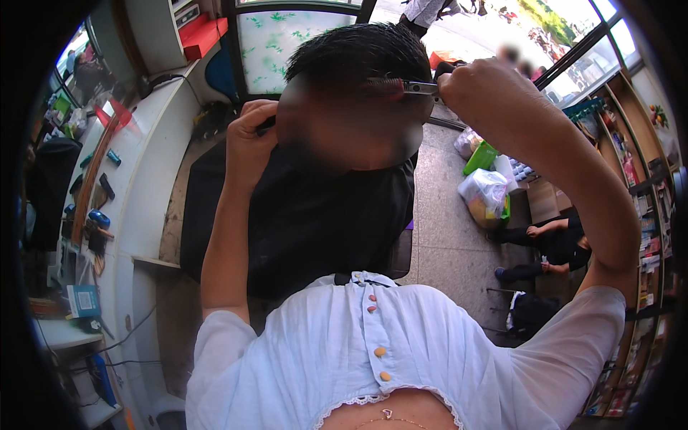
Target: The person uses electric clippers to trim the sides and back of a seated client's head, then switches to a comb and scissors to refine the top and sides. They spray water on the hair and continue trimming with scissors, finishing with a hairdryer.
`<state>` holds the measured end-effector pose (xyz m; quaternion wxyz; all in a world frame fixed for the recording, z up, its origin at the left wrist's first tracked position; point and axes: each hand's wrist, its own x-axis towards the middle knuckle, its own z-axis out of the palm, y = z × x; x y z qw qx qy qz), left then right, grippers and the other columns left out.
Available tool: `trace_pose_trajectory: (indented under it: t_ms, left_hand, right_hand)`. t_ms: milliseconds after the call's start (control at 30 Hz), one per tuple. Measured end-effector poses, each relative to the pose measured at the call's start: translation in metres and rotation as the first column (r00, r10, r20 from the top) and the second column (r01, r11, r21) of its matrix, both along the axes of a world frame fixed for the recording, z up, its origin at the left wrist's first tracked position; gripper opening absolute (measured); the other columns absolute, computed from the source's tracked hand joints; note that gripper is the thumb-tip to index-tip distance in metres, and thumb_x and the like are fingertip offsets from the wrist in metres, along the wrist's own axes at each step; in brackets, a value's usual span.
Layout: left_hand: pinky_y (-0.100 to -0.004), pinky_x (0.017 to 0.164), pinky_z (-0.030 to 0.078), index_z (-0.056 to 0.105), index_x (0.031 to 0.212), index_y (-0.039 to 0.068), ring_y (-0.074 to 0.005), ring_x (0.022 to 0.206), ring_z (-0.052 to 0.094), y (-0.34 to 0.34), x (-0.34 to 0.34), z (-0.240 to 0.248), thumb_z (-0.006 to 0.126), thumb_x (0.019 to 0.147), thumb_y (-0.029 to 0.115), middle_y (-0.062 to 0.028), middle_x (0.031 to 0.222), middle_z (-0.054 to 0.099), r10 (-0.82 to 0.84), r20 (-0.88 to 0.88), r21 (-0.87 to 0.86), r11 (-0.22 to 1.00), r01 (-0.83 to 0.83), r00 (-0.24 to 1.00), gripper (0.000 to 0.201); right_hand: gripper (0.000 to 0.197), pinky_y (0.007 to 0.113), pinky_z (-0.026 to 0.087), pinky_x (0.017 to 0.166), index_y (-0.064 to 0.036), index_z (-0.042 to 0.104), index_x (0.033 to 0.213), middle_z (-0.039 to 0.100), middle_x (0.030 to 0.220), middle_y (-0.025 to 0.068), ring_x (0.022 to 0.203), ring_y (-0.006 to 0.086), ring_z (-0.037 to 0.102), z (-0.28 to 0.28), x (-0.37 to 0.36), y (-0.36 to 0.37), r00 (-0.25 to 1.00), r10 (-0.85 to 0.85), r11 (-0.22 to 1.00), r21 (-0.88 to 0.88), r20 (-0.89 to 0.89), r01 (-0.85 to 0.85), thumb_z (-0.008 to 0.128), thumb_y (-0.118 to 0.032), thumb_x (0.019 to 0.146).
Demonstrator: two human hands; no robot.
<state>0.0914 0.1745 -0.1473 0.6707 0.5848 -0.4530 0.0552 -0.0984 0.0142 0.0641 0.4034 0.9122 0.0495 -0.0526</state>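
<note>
A seated person with short dark hair (351,54) is in front of me, draped in a black cape (315,208). My right hand (476,89) is raised beside the head and closed on a pair of scissors (420,87). Their silver pivot shows, and the blades reach left across the front of the hair, where blur hides the tips. On the other side of the head, my left hand (251,132) is closed in a pinch by the ear. Something dark shows at its fingertips, too small to name.
Along the left runs a white counter (140,179) below a mirror, with hair dryers (100,217) and brushes. Plastic bags (484,193) stand on the floor at right, near another seated person (562,247). Shelves (648,236) line the right wall.
</note>
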Motion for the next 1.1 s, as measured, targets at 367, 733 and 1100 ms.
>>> trace_pose_trajectory:
  t_ms: [367, 733, 1100]
  left_hand:
    - [-0.0201, 0.081, 0.042, 0.066, 0.104, 0.004, -0.0092, 0.092, 0.054, 0.005, 0.012, -0.004, 0.067, 0.072, -0.006, -0.0001, 0.090, 0.061, -0.014, -0.192, -0.056, 0.998, 0.003, 0.981, 0.033]
    - [-0.0214, 0.083, 0.045, 0.065, 0.105, 0.003, -0.0104, 0.092, 0.057, 0.010, 0.031, -0.027, 0.065, 0.076, -0.005, -0.0014, 0.097, 0.062, -0.148, -0.402, -0.182, 0.980, 0.080, 0.904, 0.031]
    - [-0.0189, 0.076, 0.044, 0.066, 0.103, 0.002, -0.0062, 0.085, 0.056, -0.004, 0.022, -0.008, 0.066, 0.078, -0.001, 0.0003, 0.091, 0.063, -0.019, -0.225, -0.100, 0.995, -0.004, 0.974, 0.024]
  right_hand:
    - [0.034, 0.033, 0.052, 0.072, 0.0015, 0.058, 0.087, 0.064, 0.079, 0.0140, 0.077, 0.0248, 0.066, 0.009, 0.005, 0.017, 0.982, -0.157, 0.985, 0.061, -0.101, 0.163, 0.076, -0.020, 0.067]
    - [0.028, 0.033, 0.051, 0.070, -0.0003, 0.061, 0.086, 0.064, 0.079, 0.0124, 0.075, 0.0240, 0.066, 0.005, 0.013, 0.008, 0.978, -0.200, 0.976, 0.079, -0.065, 0.205, 0.072, -0.017, 0.067]
    - [0.025, 0.033, 0.051, 0.070, -0.0040, 0.062, 0.089, 0.065, 0.080, 0.0107, 0.076, 0.0231, 0.065, 0.012, 0.023, -0.014, 0.981, -0.195, 0.970, 0.143, -0.019, 0.196, 0.070, -0.015, 0.069]
